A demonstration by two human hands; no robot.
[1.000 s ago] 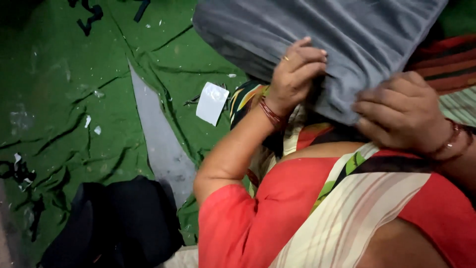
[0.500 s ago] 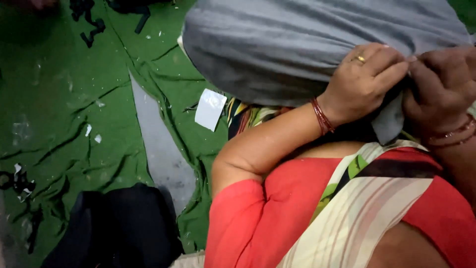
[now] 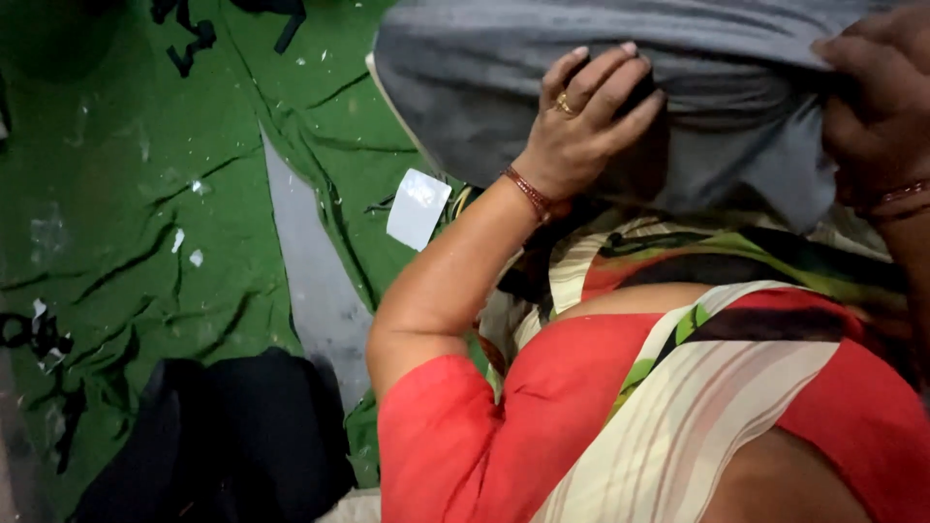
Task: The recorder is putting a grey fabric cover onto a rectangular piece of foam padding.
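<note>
Far left, black scraps (image 3: pixel 39 334) lie on the green cloth (image 3: pixel 126 223), edges blurry, hard to tell what they are. Bottom left a black bundle (image 3: pixel 223 436), cut off by the frame edge, shape unclear. More black strips (image 3: pixel 189 34) at the top, partly out of frame. A grey fabric strip (image 3: pixel 315 281) runs across the green cloth, its lower end hidden behind the bundle and the arm. A small white tag (image 3: pixel 418 207) lies just beside it, one corner tucked under patterned cloth. Centre: left hand (image 3: pixel 581 126) with ring and bangle, fingers curled and pinching a fold of the grey fabric piece (image 3: pixel 504 87); thumb hidden behind the fold. The grey fabric piece is held up across the top of the view, over the lap, upper part cut off. Far right, right hand (image 3: pixel 877 116) clenched on the same fabric's edge, fingertips buried in it, hand partly out of frame.
</note>
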